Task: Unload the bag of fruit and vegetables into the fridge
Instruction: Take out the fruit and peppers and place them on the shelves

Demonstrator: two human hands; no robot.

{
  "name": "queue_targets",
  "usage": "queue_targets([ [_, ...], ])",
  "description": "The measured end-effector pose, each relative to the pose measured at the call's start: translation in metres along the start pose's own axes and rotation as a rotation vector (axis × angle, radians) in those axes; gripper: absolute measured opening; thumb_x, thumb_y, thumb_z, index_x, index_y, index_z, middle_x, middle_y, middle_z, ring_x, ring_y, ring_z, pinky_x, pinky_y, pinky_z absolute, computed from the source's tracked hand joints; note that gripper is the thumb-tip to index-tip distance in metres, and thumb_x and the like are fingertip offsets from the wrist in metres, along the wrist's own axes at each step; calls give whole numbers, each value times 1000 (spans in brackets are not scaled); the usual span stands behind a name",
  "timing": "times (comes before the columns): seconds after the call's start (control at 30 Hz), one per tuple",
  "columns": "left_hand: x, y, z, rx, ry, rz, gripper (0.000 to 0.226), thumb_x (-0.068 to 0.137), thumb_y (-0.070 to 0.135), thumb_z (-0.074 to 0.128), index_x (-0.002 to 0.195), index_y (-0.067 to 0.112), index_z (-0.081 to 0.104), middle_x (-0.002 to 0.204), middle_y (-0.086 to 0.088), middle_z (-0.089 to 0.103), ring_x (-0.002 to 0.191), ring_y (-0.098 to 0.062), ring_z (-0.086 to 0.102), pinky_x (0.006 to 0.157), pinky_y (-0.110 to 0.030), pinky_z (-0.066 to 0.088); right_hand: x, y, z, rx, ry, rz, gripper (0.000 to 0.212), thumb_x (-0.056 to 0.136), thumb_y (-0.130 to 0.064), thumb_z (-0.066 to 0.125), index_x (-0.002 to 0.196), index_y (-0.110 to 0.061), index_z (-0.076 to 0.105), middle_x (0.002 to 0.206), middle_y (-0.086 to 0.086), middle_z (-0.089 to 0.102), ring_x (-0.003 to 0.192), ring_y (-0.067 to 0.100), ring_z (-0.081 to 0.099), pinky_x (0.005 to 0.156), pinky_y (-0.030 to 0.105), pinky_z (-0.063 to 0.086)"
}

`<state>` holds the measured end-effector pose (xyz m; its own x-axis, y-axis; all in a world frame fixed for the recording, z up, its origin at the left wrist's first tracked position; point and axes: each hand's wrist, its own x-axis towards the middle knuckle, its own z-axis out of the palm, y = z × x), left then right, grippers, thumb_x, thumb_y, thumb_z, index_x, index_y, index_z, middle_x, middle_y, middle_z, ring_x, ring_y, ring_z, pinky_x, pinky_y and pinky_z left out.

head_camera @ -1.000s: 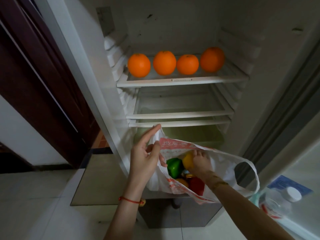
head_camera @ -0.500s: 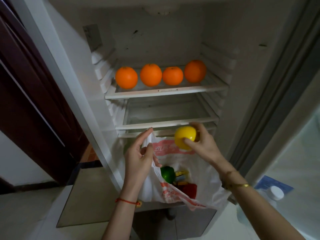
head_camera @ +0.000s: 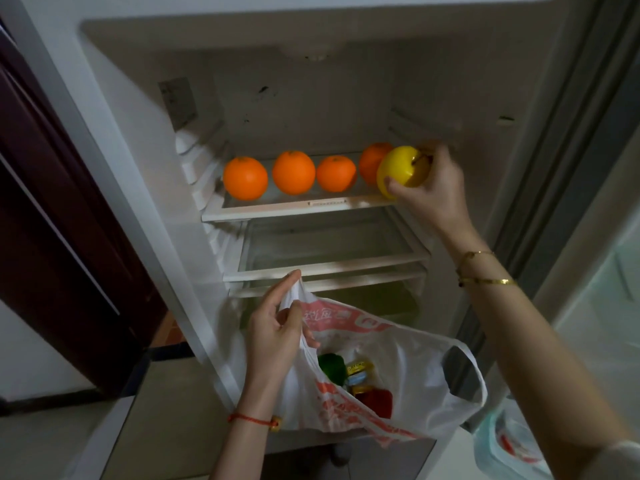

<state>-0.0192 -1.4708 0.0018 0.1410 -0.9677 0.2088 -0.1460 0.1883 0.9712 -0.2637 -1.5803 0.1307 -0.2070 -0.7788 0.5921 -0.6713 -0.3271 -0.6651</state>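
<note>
The bag is thin white plastic with red print, hanging open in front of the fridge. My left hand pinches its rim. I see a green thing and a red thing inside. My right hand has its fingers curled round a yellow apple at the top shelf, beside four oranges.

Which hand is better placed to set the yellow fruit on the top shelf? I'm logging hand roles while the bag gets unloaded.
The right hand. It already grips the yellow fruit at the top shelf, beside the oranges. The left hand is lower, holding the bag open.
</note>
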Motion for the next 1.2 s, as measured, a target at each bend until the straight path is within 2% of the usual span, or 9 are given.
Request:
queue_targets([
  [0.1,3,-1,1,2,7,-7,50,97,4,52,131,41,57,121,-12,67,72,-33,67,68,-48,61,15,2,7,-38,-14,-18,75,58,-51,69,121,-10,57,115,14,61,103,26,60,78,25,44],
  [0.27,3,-1,1,-2,17,-3,49,98,4,52,131,40,57,120,-13,67,65,-43,61,60,-59,56,26,5,16,-19,-47,-10,79,72,-27,82,138,-10,42,126,9,57,109,15,53,80,16,36],
  [0.37,4,-1,1,-23,7,-8,47,98,4,52,132,36,57,115,-19,67,59,-27,63,60,-51,60,29,11,23,21,-51,7,86,73,-23,82,144,-10,34,132,9,52,115,15,51,80,9,33],
  [0.47,4,0,0,-40,-4,-9,48,98,3,51,132,36,56,104,-12,71,60,-39,60,58,-50,59,34,14,28,58,-65,45,87,75,-22,81,146,-11,32,136,8,49,121,17,50,82,9,34],
  [0.6,4,-1,-1,-28,3,-10,48,98,4,52,131,38,57,118,-13,67,61,-41,60,59,-58,57,37,17,33,88,-86,38,90,74,-24,82,147,-10,31,136,7,51,123,17,51,89,14,37],
  [0.77,2,-1,-4,-42,6,1,48,97,3,52,132,35,57,106,-15,69,55,-25,61,58,-47,61,31,21,36,89,-72,28,92,75,-27,82,148,-10,29,146,8,44,132,19,45,98,20,36],
  [0.9,-3,3,-5,-75,5,-18,47,98,1,50,135,28,56,83,-2,72,58,-36,61,54,-33,59,20,20,29,189,-36,42,95,76,-23,82,150,-9,25,150,7,39,132,7,37,111,27,35],
  [1.07,-9,3,-8,-49,13,-17,48,98,0,50,136,28,55,91,-13,71,57,-41,58,55,-37,59,-8,9,13,138,66,-18,70,79,-32,77,137,-12,42,137,6,50,125,13,47,105,32,43],
  [1.2,-16,2,-11,-52,10,-24,48,98,1,50,135,29,56,85,-12,71,55,-30,59,57,-43,60,-45,1,6,92,86,-135,30,83,-26,73,104,-10,59,102,2,63,89,14,62,78,33,54],
])
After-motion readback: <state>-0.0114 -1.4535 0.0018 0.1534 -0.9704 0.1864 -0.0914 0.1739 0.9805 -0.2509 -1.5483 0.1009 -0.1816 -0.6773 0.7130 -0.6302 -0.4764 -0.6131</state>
